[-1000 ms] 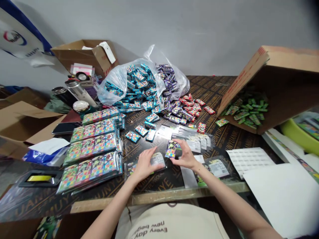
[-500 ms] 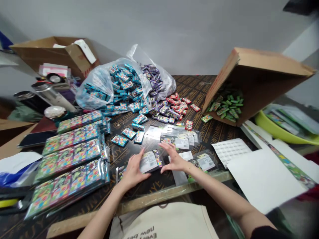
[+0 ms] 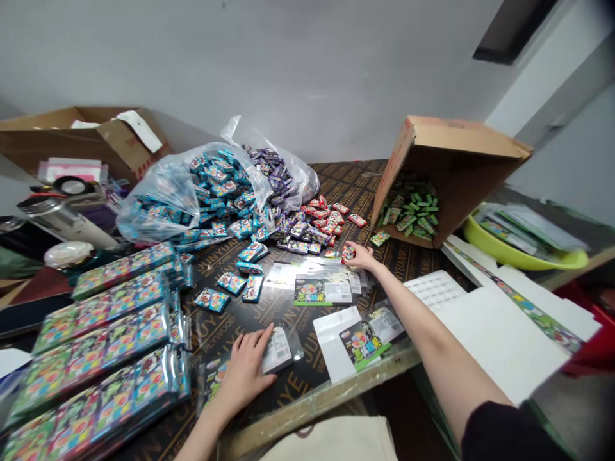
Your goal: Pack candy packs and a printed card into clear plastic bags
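Note:
My left hand (image 3: 244, 371) lies flat, fingers spread, on a clear plastic packet (image 3: 273, 349) with a white label near the table's front edge. My right hand (image 3: 359, 256) is stretched far forward and its fingers close round a small red pack (image 3: 348, 253) at the edge of the loose red packs (image 3: 331, 218). Between my hands lie more clear packets (image 3: 319, 289) with green printed cards. Several small blue packs (image 3: 230, 283) lie loose just left of them.
A clear bag (image 3: 192, 192) of blue and purple packs sits at the back. A tipped cardboard box (image 3: 446, 173) holds green packs. Stacked filled packets (image 3: 110, 320) lie on the left. White sheets (image 3: 500, 333) and a yellow-green basin (image 3: 519, 253) are on the right.
My right hand left the packet and reached forward to the red packs, closing on one. My left hand stayed down on the packet. The view swung to the right.

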Demonstrator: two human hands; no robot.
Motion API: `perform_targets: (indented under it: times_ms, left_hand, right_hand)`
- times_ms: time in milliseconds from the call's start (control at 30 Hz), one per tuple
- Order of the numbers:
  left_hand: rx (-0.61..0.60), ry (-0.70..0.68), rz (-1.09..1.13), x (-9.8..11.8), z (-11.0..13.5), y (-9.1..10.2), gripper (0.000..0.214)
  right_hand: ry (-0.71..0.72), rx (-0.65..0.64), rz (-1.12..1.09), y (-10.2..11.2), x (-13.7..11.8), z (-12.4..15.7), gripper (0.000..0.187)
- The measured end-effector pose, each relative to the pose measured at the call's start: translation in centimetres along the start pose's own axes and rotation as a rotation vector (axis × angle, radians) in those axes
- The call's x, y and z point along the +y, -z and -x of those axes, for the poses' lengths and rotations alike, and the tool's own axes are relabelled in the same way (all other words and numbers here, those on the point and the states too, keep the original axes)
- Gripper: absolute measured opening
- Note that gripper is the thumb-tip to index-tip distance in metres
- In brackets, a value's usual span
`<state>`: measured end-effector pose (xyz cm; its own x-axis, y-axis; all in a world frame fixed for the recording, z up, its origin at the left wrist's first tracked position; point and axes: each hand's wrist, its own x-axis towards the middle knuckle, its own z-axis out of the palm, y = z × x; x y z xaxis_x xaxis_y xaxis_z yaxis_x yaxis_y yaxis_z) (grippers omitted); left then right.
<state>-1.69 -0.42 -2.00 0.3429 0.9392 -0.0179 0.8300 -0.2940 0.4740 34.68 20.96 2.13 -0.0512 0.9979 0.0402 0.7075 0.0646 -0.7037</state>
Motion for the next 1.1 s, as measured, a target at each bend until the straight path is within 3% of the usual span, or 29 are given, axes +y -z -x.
perform_targets:
  times_ms: [67,133,167,233,267,333,367,400,433,500,567,633,733,800,867,967,1100]
  left_hand:
    - [0.061,0.029,0.061,0.3,-0.4,0.3,0.076]
    - [0.169,0.063,0.197,1.3,-1.1,1.0,0.066]
    - [0.230,0.081,0.284,2.1,-1.7,1.5,0.062]
    - [0.300,0.108,0.473,4.0,-2.8,2.5,0.058]
    - [0.293,0.132,0.580,4.9,-3.4,2.9,0.054]
    - [0.155,0.206,0.827,6.3,-4.3,3.5,0.037]
    - [0.078,0.247,0.938,6.7,-4.5,3.6,0.033]
    - [0.024,0.289,1.032,6.9,-4.6,3.6,0.032]
    - [0.005,0.332,1.107,6.9,-4.6,3.5,0.033]
    - [0.063,0.415,1.206,6.6,-4.3,3.2,0.035]
    - [0.138,0.480,1.252,6.1,-4.0,2.7,0.035]
    - [0.161,0.512,1.261,5.8,-3.8,2.3,0.036]
    - [0.119,0.451,1.147,5.4,-3.3,2.1,0.039]
    - [0.119,0.321,0.916,4.7,-2.6,2.1,0.043]
    - [0.127,0.171,0.571,3.7,-1.6,2.0,0.060]
    - [0.070,0.049,0.140,2.1,-0.3,1.4,0.097]
    - [0.065,0.021,0.051,1.3,0.4,0.7,0.104]
  right_hand:
    - [0.030,-0.034,-0.050,-0.2,-0.6,0.4,0.064]
    - [0.067,-0.127,-0.193,-1.7,-2.3,2.1,0.057]
    - [0.075,-0.240,-0.334,-2.9,-3.3,3.4,0.055]
    - [0.046,-0.604,-0.711,-5.4,-5.4,6.5,0.053]
    - [0.004,-0.819,-0.883,-6.7,-6.4,8.0,0.056]
    - [-0.109,-1.156,-1.066,-8.7,-7.9,10.7,0.065]
    - [-0.163,-1.247,-1.076,-9.4,-8.4,11.7,0.070]
    - [-0.200,-1.259,-1.056,-9.8,-8.8,12.4,0.074]
    - [-0.210,-1.183,-1.016,-10.1,-9.2,12.9,0.076]
    - [-0.101,-0.821,-0.883,-10.0,-9.8,13.3,0.073]
    - [0.159,-0.420,-0.664,-9.6,-10.5,13.6,0.078]
    - [0.448,-0.245,-0.414,-9.2,-11.3,14.1,0.091]
    - [0.652,-0.201,-0.205,-9.0,-11.8,14.6,0.079]
    - [0.605,-0.112,-0.165,-9.2,-11.3,14.6,0.071]
    - [0.527,-0.059,-0.103,-9.4,-10.2,14.4,0.069]
    - [0.549,-0.168,0.025,-9.8,-8.5,14.6,0.072]
    - [0.613,-0.311,0.027,-10.1,-7.8,15.6,0.079]
